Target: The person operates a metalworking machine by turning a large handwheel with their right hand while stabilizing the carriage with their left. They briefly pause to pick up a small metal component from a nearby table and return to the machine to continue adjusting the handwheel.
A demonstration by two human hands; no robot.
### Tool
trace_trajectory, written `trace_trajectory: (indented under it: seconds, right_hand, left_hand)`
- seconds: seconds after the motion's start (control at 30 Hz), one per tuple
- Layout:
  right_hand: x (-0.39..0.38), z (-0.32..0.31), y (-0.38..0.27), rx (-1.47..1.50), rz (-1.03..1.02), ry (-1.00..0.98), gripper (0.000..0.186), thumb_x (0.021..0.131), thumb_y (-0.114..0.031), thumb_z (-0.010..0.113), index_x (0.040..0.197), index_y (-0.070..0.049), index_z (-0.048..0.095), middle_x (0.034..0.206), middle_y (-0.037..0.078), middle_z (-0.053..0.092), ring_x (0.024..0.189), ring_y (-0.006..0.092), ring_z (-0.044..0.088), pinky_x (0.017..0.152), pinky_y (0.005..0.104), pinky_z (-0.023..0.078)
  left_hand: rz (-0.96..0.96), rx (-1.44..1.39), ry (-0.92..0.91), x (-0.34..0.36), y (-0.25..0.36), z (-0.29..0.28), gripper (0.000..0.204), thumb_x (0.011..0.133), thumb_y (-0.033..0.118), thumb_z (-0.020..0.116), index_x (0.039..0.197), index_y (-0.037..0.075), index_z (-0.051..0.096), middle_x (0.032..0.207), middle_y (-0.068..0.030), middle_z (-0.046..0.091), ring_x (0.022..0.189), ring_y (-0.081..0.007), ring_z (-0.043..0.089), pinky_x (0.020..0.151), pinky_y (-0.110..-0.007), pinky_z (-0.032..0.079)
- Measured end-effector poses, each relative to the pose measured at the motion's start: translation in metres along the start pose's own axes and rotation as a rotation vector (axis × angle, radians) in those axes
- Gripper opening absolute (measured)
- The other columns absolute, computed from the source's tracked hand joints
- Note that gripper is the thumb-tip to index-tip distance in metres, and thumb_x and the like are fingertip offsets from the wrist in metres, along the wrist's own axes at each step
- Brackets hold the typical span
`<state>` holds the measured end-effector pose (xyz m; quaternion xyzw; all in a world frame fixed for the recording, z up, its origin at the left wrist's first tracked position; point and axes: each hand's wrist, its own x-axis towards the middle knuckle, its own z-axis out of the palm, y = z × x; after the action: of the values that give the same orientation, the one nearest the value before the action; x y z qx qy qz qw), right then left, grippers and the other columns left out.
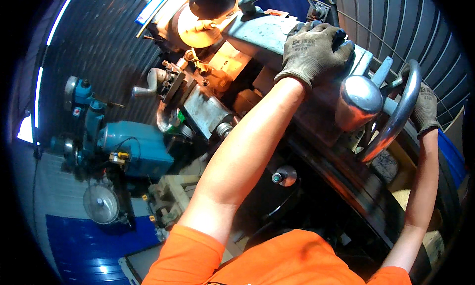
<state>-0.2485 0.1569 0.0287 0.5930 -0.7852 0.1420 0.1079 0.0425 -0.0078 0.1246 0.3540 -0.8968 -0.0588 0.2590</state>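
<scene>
A metalworking lathe runs diagonally before me, with its grey-blue tailstock [260, 35] at the upper middle. My left hand [316, 52], in a dirty grey work glove, lies over the tailstock's top. Its fingers bend around the casting, and their tips are partly hidden. At the far right, my gloved right hand [425, 109] is closed at the rim of a shiny handwheel [414, 97]; its fingertips are behind the rim. A large rounded chrome handle [363, 94] juts toward me beside the wheel.
A lit lamp [200, 30] shines over the toolpost [175, 82] and carriage at upper left. Further left stand a teal machine [133, 144] and a round fan [101, 203]. The lathe's dark bed [346, 181] slopes down to the right. Corrugated metal walls surround the place.
</scene>
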Motion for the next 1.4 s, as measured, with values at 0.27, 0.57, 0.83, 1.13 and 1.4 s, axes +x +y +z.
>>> trace_trajectory:
  seconds: [0.27, 0.57, 0.83, 1.13, 1.4]
  right_hand:
    - [-0.004, 0.000, -0.006, -0.043, -0.022, 0.016, 0.023, 0.084, -0.019, 0.072, 0.102, -0.009, 0.062, 0.097, 0.016, 0.067, 0.093, 0.0359, 0.068, 0.081, 0.0454, 0.055]
    - [-0.008, 0.002, -0.009, -0.030, -0.002, 0.017, 0.018, 0.085, -0.018, 0.069, 0.100, -0.010, 0.065, 0.099, 0.014, 0.070, 0.096, 0.0351, 0.069, 0.082, 0.0453, 0.055]
    - [-0.008, -0.002, -0.020, -0.046, 0.095, -0.039, 0.021, 0.077, -0.014, 0.075, 0.097, -0.010, 0.072, 0.096, 0.015, 0.071, 0.092, 0.0350, 0.069, 0.081, 0.0438, 0.055]
    - [-0.014, 0.001, -0.024, -0.042, 0.065, -0.028, 0.017, 0.081, -0.017, 0.071, 0.096, -0.009, 0.071, 0.095, 0.016, 0.071, 0.091, 0.0365, 0.069, 0.081, 0.0448, 0.056]
    - [-0.016, 0.019, -0.015, 0.250, 0.138, 0.001, 0.019, 0.084, -0.022, 0.070, 0.098, -0.009, 0.070, 0.097, 0.018, 0.072, 0.093, 0.0386, 0.070, 0.081, 0.0457, 0.056]
  left_hand:
    - [-0.022, 0.002, -0.026, 0.001, -0.002, -0.001, 0.052, 0.088, 0.056, 0.058, 0.123, 0.020, 0.072, 0.127, -0.0073, 0.069, 0.121, -0.0314, 0.063, 0.108, -0.045, 0.044]
    - [-0.059, 0.036, -0.014, 0.001, 0.004, -0.004, 0.051, 0.088, 0.055, 0.057, 0.123, 0.020, 0.071, 0.127, -0.0076, 0.069, 0.121, -0.0300, 0.063, 0.110, -0.046, 0.041]
    - [-0.010, 0.022, 0.003, 0.001, 0.000, -0.001, 0.051, 0.088, 0.056, 0.057, 0.122, 0.021, 0.073, 0.128, -0.0069, 0.069, 0.121, -0.0292, 0.063, 0.107, -0.045, 0.044]
    - [0.125, 0.082, 0.025, 0.003, -0.011, 0.006, 0.052, 0.088, 0.056, 0.057, 0.122, 0.019, 0.073, 0.127, -0.0079, 0.069, 0.122, -0.0304, 0.062, 0.106, -0.046, 0.045]
    - [0.032, 0.015, -0.016, 0.003, -0.007, 0.002, 0.052, 0.089, 0.056, 0.056, 0.122, 0.019, 0.073, 0.127, -0.0091, 0.069, 0.123, -0.0309, 0.062, 0.108, -0.047, 0.044]
